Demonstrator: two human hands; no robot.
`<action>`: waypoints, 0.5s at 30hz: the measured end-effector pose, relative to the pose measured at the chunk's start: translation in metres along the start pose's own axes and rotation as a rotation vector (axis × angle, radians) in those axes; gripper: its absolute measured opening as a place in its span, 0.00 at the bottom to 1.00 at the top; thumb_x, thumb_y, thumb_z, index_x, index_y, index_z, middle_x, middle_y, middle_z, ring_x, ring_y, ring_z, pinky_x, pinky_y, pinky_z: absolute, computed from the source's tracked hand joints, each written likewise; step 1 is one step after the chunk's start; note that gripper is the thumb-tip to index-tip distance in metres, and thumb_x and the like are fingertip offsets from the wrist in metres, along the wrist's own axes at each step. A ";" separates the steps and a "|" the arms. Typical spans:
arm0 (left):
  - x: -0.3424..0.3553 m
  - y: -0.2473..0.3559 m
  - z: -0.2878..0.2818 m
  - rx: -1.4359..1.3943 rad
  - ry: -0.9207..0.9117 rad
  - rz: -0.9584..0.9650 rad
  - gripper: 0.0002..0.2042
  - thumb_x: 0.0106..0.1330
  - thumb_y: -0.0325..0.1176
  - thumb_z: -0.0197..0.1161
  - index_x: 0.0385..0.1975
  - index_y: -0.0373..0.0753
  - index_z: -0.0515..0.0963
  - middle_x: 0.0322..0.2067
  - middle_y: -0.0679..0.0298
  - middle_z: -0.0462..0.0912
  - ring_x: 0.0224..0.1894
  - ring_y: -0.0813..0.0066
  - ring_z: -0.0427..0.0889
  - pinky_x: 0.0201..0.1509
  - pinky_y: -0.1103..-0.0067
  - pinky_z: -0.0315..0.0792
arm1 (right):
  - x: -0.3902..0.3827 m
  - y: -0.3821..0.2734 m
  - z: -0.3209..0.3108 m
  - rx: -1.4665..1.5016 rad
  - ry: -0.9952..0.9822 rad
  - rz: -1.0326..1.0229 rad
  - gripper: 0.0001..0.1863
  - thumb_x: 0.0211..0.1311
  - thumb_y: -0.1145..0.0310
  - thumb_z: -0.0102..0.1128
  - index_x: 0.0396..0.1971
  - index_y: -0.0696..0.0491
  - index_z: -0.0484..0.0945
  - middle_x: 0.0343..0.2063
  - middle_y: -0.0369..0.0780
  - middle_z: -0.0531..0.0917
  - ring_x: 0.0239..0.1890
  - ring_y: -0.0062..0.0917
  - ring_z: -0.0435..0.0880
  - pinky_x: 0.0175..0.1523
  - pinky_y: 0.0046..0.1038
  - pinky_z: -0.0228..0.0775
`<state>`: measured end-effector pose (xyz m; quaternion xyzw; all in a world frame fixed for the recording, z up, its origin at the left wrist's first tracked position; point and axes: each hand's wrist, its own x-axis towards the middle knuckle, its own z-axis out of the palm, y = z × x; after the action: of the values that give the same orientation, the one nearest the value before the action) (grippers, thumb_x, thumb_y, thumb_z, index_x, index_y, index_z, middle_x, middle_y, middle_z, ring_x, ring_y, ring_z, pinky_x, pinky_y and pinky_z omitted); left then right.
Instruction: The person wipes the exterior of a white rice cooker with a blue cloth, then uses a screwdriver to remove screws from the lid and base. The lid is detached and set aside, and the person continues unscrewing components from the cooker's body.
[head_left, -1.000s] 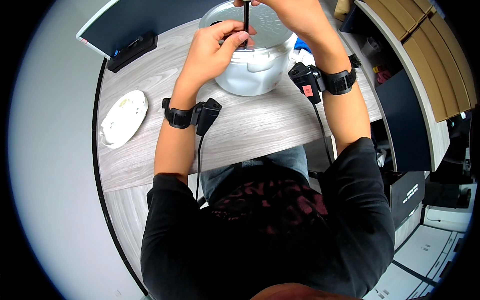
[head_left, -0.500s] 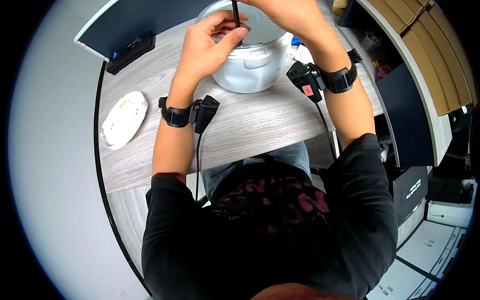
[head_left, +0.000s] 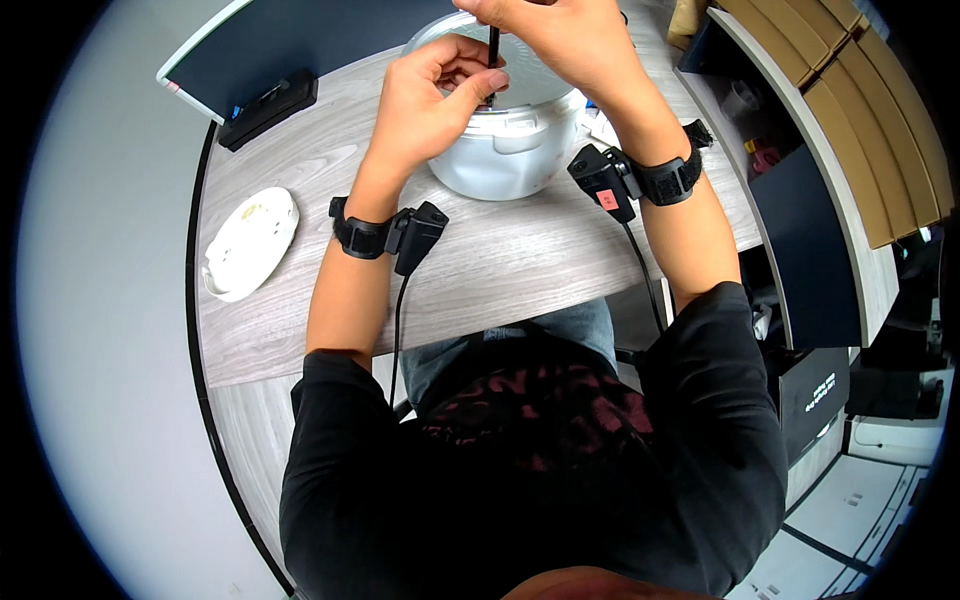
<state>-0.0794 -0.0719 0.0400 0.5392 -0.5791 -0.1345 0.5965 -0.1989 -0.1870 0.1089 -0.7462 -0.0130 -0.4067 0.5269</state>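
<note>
A round white pot-shaped appliance (head_left: 490, 165) with a grey top face stands at the far side of the desk. A thin black screwdriver (head_left: 494, 45) is held upright over its near rim; its upper end is partly hidden by fingers and its tip is hard to see. My right hand (head_left: 560, 35) pinches the screwdriver from above. My left hand (head_left: 425, 100) is closed low on the shaft, its thumb crossing in front and fingers curled behind, next to the rim. An oval white plastic cover (head_left: 252, 240) lies at the left of the desk.
The grey wood-grain desk (head_left: 500, 265) has a dark partition (head_left: 350, 35) behind it and a black box-like object (head_left: 270, 110) at the far left. Open shelving with brown cartons (head_left: 865, 130) is on the right. Cables (head_left: 645, 275) hang from black devices on both wrists.
The view has shifted slightly, so the appliance appears a little lower. Both hands and the screwdriver appear slightly further right against the rim, with the grips much the same.
</note>
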 end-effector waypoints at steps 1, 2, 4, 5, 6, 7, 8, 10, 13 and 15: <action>0.000 0.000 0.000 0.021 -0.001 0.009 0.07 0.68 0.27 0.65 0.42 0.32 0.82 0.34 0.62 0.88 0.32 0.81 0.83 0.41 0.83 0.78 | 0.001 0.001 -0.005 -0.060 -0.018 0.007 0.14 0.60 0.75 0.71 0.44 0.60 0.78 0.30 0.32 0.82 0.31 0.11 0.78 0.37 0.17 0.74; 0.000 0.001 0.000 -0.029 -0.008 0.019 0.08 0.69 0.27 0.64 0.43 0.32 0.82 0.34 0.62 0.88 0.32 0.81 0.83 0.41 0.83 0.78 | 0.001 0.003 -0.008 -0.118 -0.036 0.014 0.14 0.60 0.75 0.71 0.44 0.60 0.78 0.31 0.33 0.83 0.32 0.11 0.79 0.38 0.17 0.75; 0.001 0.004 0.001 -0.128 -0.021 0.041 0.09 0.69 0.28 0.64 0.46 0.32 0.82 0.35 0.61 0.88 0.32 0.81 0.83 0.41 0.83 0.78 | 0.002 0.012 -0.013 0.090 -0.049 0.047 0.13 0.62 0.76 0.69 0.45 0.59 0.78 0.33 0.35 0.84 0.35 0.14 0.82 0.41 0.20 0.77; 0.001 0.006 0.002 -0.147 -0.030 0.020 0.09 0.70 0.28 0.64 0.46 0.32 0.82 0.36 0.61 0.88 0.33 0.82 0.83 0.41 0.83 0.78 | 0.002 0.016 -0.014 0.192 -0.056 0.064 0.13 0.63 0.77 0.68 0.45 0.59 0.78 0.34 0.36 0.85 0.36 0.16 0.83 0.42 0.21 0.79; 0.000 0.007 0.002 -0.166 -0.039 0.000 0.10 0.70 0.29 0.64 0.47 0.32 0.81 0.36 0.61 0.88 0.33 0.82 0.83 0.41 0.83 0.78 | 0.003 0.019 -0.015 0.251 -0.063 0.057 0.13 0.64 0.77 0.67 0.46 0.59 0.77 0.35 0.37 0.85 0.38 0.17 0.84 0.44 0.22 0.79; 0.000 0.008 0.002 -0.184 -0.048 -0.020 0.11 0.71 0.29 0.63 0.48 0.32 0.81 0.37 0.61 0.88 0.33 0.82 0.83 0.41 0.83 0.78 | 0.004 0.020 -0.016 0.309 -0.070 0.051 0.13 0.65 0.77 0.66 0.47 0.59 0.76 0.36 0.38 0.86 0.39 0.19 0.85 0.45 0.23 0.79; 0.000 0.007 0.002 -0.181 -0.051 -0.040 0.10 0.70 0.29 0.64 0.47 0.32 0.81 0.36 0.61 0.88 0.32 0.82 0.83 0.41 0.84 0.77 | 0.004 0.022 -0.016 0.367 -0.076 0.045 0.13 0.66 0.77 0.65 0.48 0.59 0.75 0.37 0.39 0.86 0.41 0.20 0.86 0.46 0.23 0.80; 0.000 0.006 0.000 -0.176 -0.057 -0.079 0.10 0.69 0.28 0.65 0.46 0.32 0.82 0.35 0.61 0.88 0.32 0.82 0.82 0.40 0.84 0.77 | 0.003 0.024 -0.015 0.435 -0.095 0.041 0.14 0.67 0.76 0.64 0.49 0.59 0.74 0.39 0.41 0.87 0.42 0.21 0.86 0.47 0.24 0.80; 0.002 0.002 0.000 -0.074 -0.030 -0.019 0.09 0.66 0.27 0.68 0.43 0.32 0.82 0.33 0.63 0.87 0.31 0.83 0.82 0.38 0.85 0.75 | 0.002 0.025 -0.014 0.398 -0.111 0.034 0.14 0.68 0.75 0.64 0.50 0.59 0.72 0.42 0.44 0.87 0.43 0.22 0.87 0.48 0.24 0.79; 0.002 -0.001 0.000 -0.053 -0.020 -0.004 0.09 0.65 0.26 0.69 0.42 0.32 0.82 0.32 0.64 0.87 0.31 0.83 0.82 0.37 0.85 0.74 | 0.001 0.019 -0.010 0.367 -0.091 0.032 0.13 0.67 0.74 0.65 0.48 0.59 0.74 0.39 0.40 0.87 0.40 0.19 0.85 0.46 0.22 0.78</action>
<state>-0.0783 -0.0741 0.0403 0.5230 -0.5804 -0.1565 0.6043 -0.1957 -0.2032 0.0960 -0.6552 -0.0989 -0.3546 0.6597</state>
